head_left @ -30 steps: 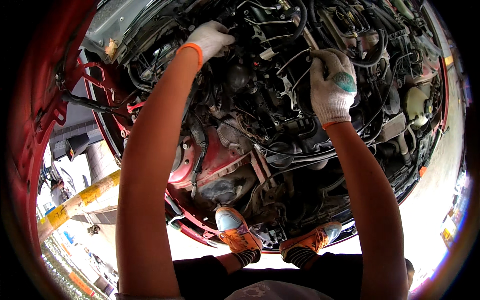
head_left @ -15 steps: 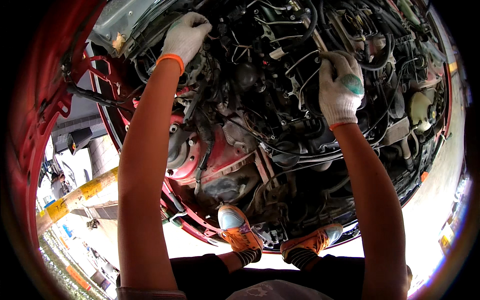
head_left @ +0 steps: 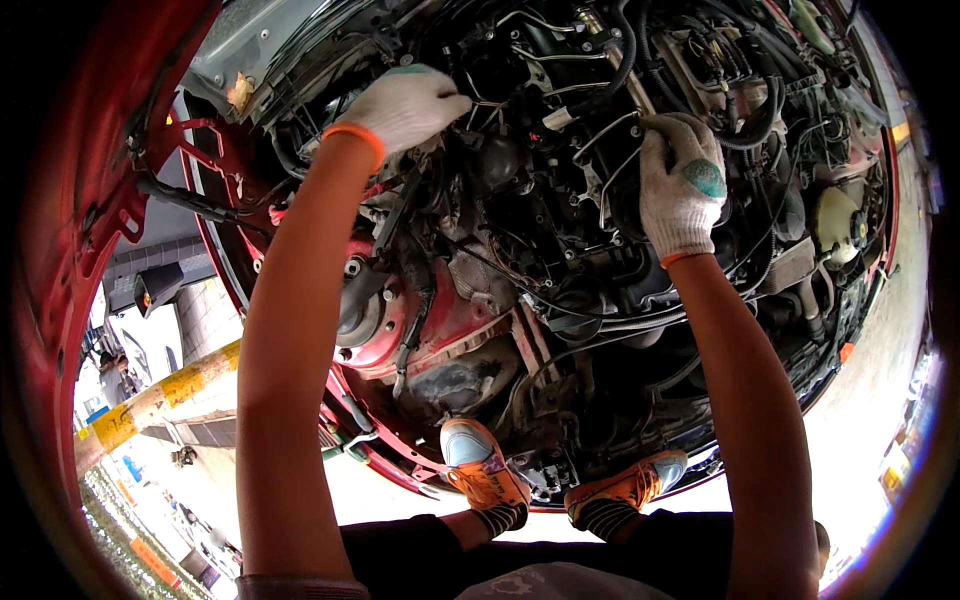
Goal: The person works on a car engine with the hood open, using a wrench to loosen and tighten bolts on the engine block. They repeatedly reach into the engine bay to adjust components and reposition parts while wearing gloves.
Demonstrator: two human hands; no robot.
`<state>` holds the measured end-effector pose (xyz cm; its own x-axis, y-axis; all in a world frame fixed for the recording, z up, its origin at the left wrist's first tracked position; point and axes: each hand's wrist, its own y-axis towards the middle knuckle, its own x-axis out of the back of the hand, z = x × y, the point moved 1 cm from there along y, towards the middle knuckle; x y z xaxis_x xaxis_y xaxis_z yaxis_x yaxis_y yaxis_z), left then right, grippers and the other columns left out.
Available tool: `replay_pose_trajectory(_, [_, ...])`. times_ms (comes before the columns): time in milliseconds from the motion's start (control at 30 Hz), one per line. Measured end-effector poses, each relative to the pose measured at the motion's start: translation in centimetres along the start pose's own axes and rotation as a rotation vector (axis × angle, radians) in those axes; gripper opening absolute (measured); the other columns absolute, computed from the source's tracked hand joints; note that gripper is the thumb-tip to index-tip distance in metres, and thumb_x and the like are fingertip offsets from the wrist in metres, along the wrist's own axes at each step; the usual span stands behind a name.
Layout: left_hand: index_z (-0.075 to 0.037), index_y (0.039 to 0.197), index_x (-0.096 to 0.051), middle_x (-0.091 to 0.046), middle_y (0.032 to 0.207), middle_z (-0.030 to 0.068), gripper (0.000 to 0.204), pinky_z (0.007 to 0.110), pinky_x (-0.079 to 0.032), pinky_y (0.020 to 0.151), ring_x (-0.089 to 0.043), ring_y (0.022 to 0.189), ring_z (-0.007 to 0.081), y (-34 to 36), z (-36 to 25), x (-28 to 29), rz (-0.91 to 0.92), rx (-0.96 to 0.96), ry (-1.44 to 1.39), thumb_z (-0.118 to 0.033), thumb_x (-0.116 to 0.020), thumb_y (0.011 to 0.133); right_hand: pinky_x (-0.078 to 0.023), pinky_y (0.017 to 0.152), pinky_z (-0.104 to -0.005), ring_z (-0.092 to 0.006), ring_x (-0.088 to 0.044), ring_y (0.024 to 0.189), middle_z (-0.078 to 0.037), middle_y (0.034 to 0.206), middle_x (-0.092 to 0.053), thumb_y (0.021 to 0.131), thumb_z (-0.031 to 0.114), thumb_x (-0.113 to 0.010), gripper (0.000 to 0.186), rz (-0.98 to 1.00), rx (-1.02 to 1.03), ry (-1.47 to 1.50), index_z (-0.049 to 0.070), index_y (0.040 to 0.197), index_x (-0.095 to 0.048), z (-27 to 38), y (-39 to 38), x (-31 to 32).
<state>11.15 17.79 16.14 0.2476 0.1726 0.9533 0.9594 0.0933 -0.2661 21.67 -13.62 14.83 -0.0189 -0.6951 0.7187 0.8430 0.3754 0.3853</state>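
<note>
Both my hands wear white knit gloves with orange cuffs and green patches, and both reach into an open car engine bay. My left hand (head_left: 405, 105) is over the left part of the engine, its fingers bent together and pointing right toward thin metal pipes (head_left: 487, 105). Whatever its fingertips may hold is hidden. Below and right of it sits a round black part (head_left: 494, 157). My right hand (head_left: 683, 185) rests at the lower end of a metal rail (head_left: 632, 85), fingers curled downward beside a bent metal pipe (head_left: 607, 180). What lies under its fingertips cannot be seen.
Black hoses and cables (head_left: 640, 318) cross the engine's near side. A red strut tower (head_left: 440, 330) lies near left, and a pale fluid reservoir (head_left: 838, 222) sits far right. My orange shoes (head_left: 478, 470) stand at the bay's front edge. A yellow-and-white post (head_left: 160, 400) slants at left.
My left hand has moved right and slightly down, turning its fingers toward the thin metal pipes. My right hand stays at nearly the same spot by the rail.
</note>
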Motion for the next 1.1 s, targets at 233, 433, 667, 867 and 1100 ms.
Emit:
replay_pose_trajectory(233, [-0.014, 0.131, -0.067, -0.067, 0.128, 0.0115, 0.035, 0.043, -0.049, 0.109, -0.060, 0.126, 0.0313, 4.6, -4.3, -1.6, -0.095, 0.023, 0.014, -0.027, -0.061, 0.100, -0.052, 0.094, -0.0450, -0.0329, -0.066, 0.105, -0.009, 0.110, -0.071, 0.091, 0.015, -0.067, 0.014, -0.016, -0.009, 0.035, 0.010, 0.100, -0.078, -0.2, -0.1, -0.1])
replay_pose_trajectory(433, [-0.008, 0.129, -0.068, -0.067, 0.129, 0.0156, 0.042, 0.045, -0.050, 0.106, -0.063, 0.121, 0.0350, 5.0, -3.8, -1.8, 0.166, 0.173, 0.010, -0.036, -0.058, 0.099, -0.050, 0.095, -0.0445, -0.0322, -0.065, 0.107, -0.008, 0.111, -0.071, 0.091, 0.017, -0.068, 0.015, -0.004, -0.009, 0.019, 0.011, 0.100, -0.078, -0.4, 0.0, -0.1])
replay_pose_trajectory(667, [-0.006, 0.127, -0.070, -0.068, 0.130, 0.0171, 0.049, 0.043, -0.049, 0.103, -0.065, 0.117, 0.0340, 4.1, -2.2, -0.2, -0.020, 0.340, -0.418, -0.042, -0.063, 0.095, -0.050, 0.097, -0.0461, -0.0330, -0.065, 0.108, -0.008, 0.113, -0.071, 0.090, 0.017, -0.067, 0.016, -0.017, 0.004, 0.030, 0.012, 0.101, -0.078, -0.7, -0.2, 0.0])
replay_pose_trajectory(867, [-0.004, 0.128, -0.070, -0.071, 0.125, 0.0158, 0.054, 0.042, -0.049, 0.102, -0.066, 0.113, 0.0305, 3.4, -2.3, -0.3, -0.088, 0.343, -0.540, -0.044, -0.068, 0.091, -0.050, 0.097, -0.0466, -0.0336, -0.065, 0.108, -0.008, 0.112, -0.071, 0.090, 0.017, -0.067, 0.016, 0.008, -0.015, 0.021, 0.012, 0.101, -0.077, -0.3, -0.2, 0.0])
replay_pose_trajectory(1100, [-0.002, 0.125, -0.070, -0.073, 0.113, 0.0090, 0.043, 0.036, -0.052, 0.092, -0.067, 0.101, 0.0207, 3.2, -1.4, 0.1, -0.167, 0.331, -0.986, -0.032, -0.071, 0.094, -0.051, 0.096, -0.0460, -0.0327, -0.065, 0.107, -0.008, 0.111, -0.071, 0.090, 0.017, -0.067, 0.015, -0.005, -0.007, 0.018, 0.012, 0.100, -0.077, -0.2, -0.1, 0.2])
